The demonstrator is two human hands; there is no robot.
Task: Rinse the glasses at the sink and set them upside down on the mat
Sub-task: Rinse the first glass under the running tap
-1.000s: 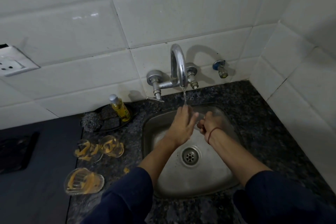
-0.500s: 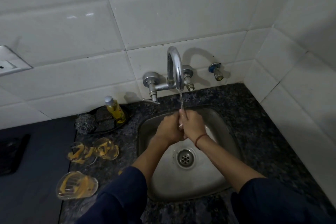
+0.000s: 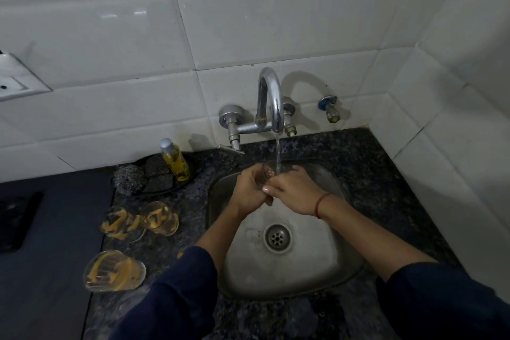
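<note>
Over the steel sink (image 3: 325, 265), both my hands hold a small clear glass (image 3: 265, 171) under the water stream running from the chrome tap (image 3: 271, 102). My left hand (image 3: 248, 193) wraps around the glass from the left. From the right, my right hand (image 3: 296, 194) lies against it, fingers overlapping the left hand. Most of the glass is hidden by my fingers. Three more clear glasses with yellow patterns stand on the counter left of the sink: two side by side (image 3: 117, 222) (image 3: 160, 218) and one nearer me (image 3: 114, 270).
A yellow soap bottle (image 3: 174, 160), a steel scrubber (image 3: 128, 178) and dark sponges sit on a black dish behind the glasses. A dark grey surface (image 3: 49, 257) lies left of the speckled granite counter. White tiled walls close in behind and right. A small valve (image 3: 329, 109) juts from the wall.
My right hand has moved left and closed against the left hand around the glass. Both hands now sit directly under the running water.
</note>
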